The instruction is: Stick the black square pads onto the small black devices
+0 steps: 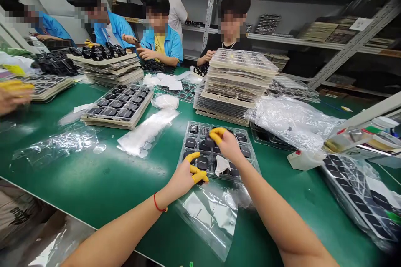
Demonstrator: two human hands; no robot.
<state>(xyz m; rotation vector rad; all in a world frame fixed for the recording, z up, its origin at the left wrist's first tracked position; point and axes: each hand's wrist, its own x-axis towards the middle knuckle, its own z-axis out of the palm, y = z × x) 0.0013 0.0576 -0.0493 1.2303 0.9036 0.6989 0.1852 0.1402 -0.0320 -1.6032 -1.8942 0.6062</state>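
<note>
A clear plastic tray (181, 150) with black rounded-square parts in its pockets lies on the green table. Over its upper middle, my right hand (223, 142), in yellow finger covers, pinches one black part (209, 140). My left hand (188, 173), also with yellow finger covers, is at the tray's front left corner; its thumb and fingers are bent around a small dark thing, mostly hidden. A crumpled white cloth (222, 165) rests on the parts near the tray's front. In front of the tray lies a clear bag (213, 221) with white pieces inside.
Behind the tray rises a tall stack of trays (234, 79), with bubble wrap (291, 119) to its right. Another filled tray stack (119, 106) stands left, beside bags of clear discs (147, 133). A bagged tray (354, 192) lies right. Several people work across the table (78, 146).
</note>
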